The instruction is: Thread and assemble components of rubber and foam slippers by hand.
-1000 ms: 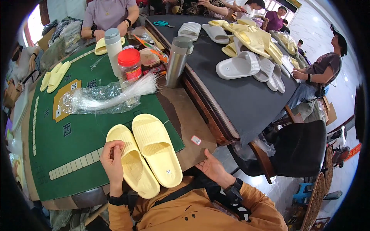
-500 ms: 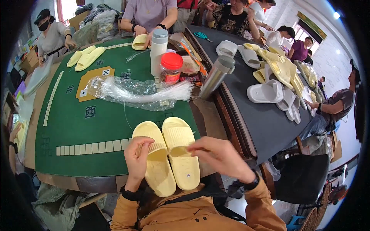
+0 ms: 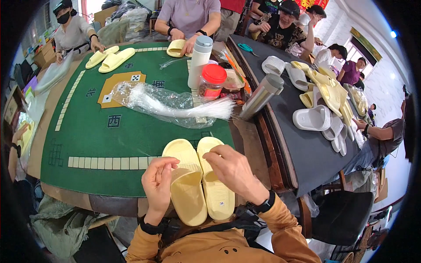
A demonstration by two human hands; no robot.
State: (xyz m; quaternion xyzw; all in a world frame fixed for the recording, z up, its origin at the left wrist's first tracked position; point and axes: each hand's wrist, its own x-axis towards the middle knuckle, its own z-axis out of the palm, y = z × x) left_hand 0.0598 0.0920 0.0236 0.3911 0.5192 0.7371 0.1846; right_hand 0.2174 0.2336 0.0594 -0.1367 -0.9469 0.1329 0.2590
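A pair of pale yellow slide slippers [image 3: 187,199] lies side by side at the near edge of the green table, toes pointing away from me. My left hand [image 3: 158,182] is at the left slipper's strap, with thumb and fingertips pressed together. Over the right slipper's strap, my right hand [image 3: 232,168] is bent inward and pinched, covering part of the strap. Whatever is between the fingertips of either hand is too fine to make out. Farther up the table, a bundle of thin white plastic strands [image 3: 175,107] rests in a clear bag.
Behind the bundle stand a white bottle [image 3: 200,63], a red-lidded jar [image 3: 212,81] and a steel flask [image 3: 263,96]. White and yellow slippers [image 3: 312,117] pile up on the dark table at right, near teal scissors [image 3: 247,49]. Co-workers handle other yellow slippers [image 3: 116,60] at the far side.
My right hand has moved left and inward over the right slipper's strap, closer to my left hand. The left hand stays pinched by its strap. The whole view has shifted slightly.
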